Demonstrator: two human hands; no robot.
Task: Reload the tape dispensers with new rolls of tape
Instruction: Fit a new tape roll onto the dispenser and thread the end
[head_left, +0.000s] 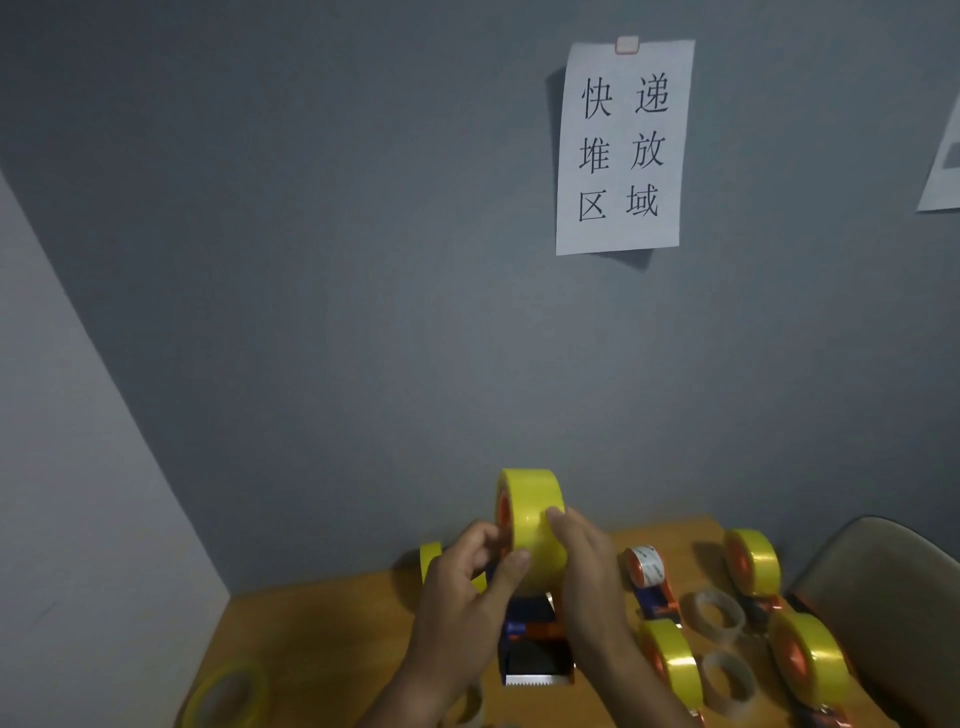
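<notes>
A full yellow tape roll (532, 506) stands upright on a blue and orange tape dispenser (537, 652) in the middle of the wooden table (322, 634). My left hand (470, 577) grips the roll's left side, thumb across its front face. My right hand (582, 561) holds the roll's right side with the fingers curved round it. The dispenser's serrated blade (530, 680) points toward me.
Right of my hands stand several dispensers loaded with yellow rolls (753, 561), one dispenser with a near-empty white roll (647, 569), and two bare cardboard cores (719, 616). Another yellow roll (431, 561) stands behind my left hand. A thin yellow roll (226, 693) lies front left. A chair back (883, 582) stands at right.
</notes>
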